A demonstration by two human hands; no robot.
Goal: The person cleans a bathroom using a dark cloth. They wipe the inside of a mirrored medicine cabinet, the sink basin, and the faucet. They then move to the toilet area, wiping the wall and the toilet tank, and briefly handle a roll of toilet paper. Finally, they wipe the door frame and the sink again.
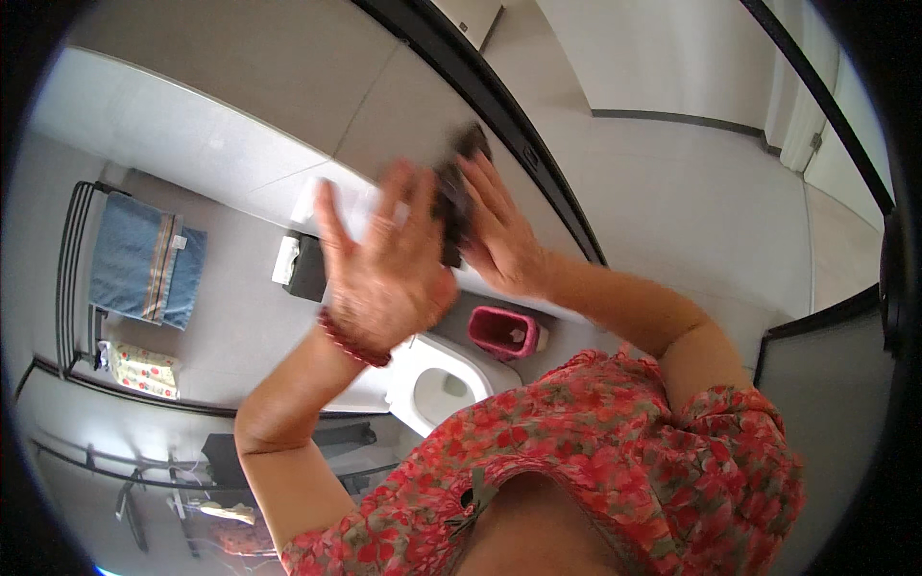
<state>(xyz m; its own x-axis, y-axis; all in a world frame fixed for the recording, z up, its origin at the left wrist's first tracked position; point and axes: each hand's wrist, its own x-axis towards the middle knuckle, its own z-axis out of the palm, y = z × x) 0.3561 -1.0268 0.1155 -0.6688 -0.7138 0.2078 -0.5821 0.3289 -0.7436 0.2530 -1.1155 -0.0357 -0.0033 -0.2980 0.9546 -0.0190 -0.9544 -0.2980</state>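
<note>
A dark, blurred object (452, 205), its kind unclear, is between my two raised hands, in front of the grey tiled wall. My left hand (382, 266), with a dark red beaded bracelet (351, 340) at the wrist, has its fingers spread beside the object's left side. On the object's right side lie the fingers of my right hand (500, 234), nearly straight; whether they grip it cannot be told. Motion blur hides where the left fingertips end.
Below the hands are a white toilet (425, 381) and a pink waste bin (504, 333). A dark tissue box (306, 266) is at the left wall, near a blue towel (133, 252) on a black rack (68, 266). A black door frame (518, 137) runs along the right side.
</note>
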